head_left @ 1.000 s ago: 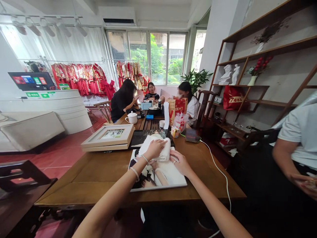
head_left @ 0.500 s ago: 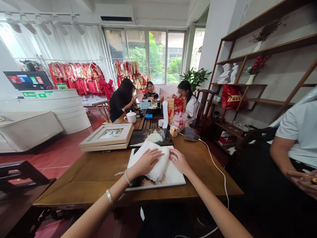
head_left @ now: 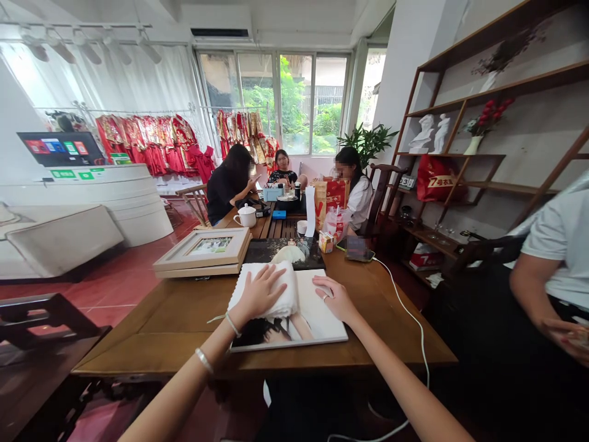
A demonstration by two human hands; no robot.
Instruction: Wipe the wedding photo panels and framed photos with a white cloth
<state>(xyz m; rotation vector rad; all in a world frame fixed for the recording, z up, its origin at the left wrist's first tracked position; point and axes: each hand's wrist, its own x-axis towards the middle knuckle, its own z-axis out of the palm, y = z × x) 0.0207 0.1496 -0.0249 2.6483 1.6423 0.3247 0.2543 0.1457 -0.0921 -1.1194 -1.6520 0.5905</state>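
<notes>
A folded white towel (head_left: pixel 286 301) lies on the left part of a flat photo panel (head_left: pixel 317 328), which shows a person with dark hair on a pale ground. My left hand (head_left: pixel 261 290) rests on the towel with its fingers spread, pressing it flat. On the panel's right part lies my right hand (head_left: pixel 335 297), palm down and fingers stretched out, with nothing held. A ring is on one of its fingers. The towel hides the panel's upper left. Just behind, a dark photo print (head_left: pixel 292 250) touches the panel's far edge.
Two stacked picture frames (head_left: pixel 202 252) lie at the back left. A lidded white cup (head_left: pixel 246 215), a small box (head_left: pixel 326 242) and a phone (head_left: pixel 359 248) with a white cable (head_left: pixel 400 294) stand or lie beyond. Several people sit at the far table; another person (head_left: pixel 552 258) is at right.
My left hand has moved left with the towel, baring more of the panel's right side. My right hand has come off the towel's edge onto the panel.
</notes>
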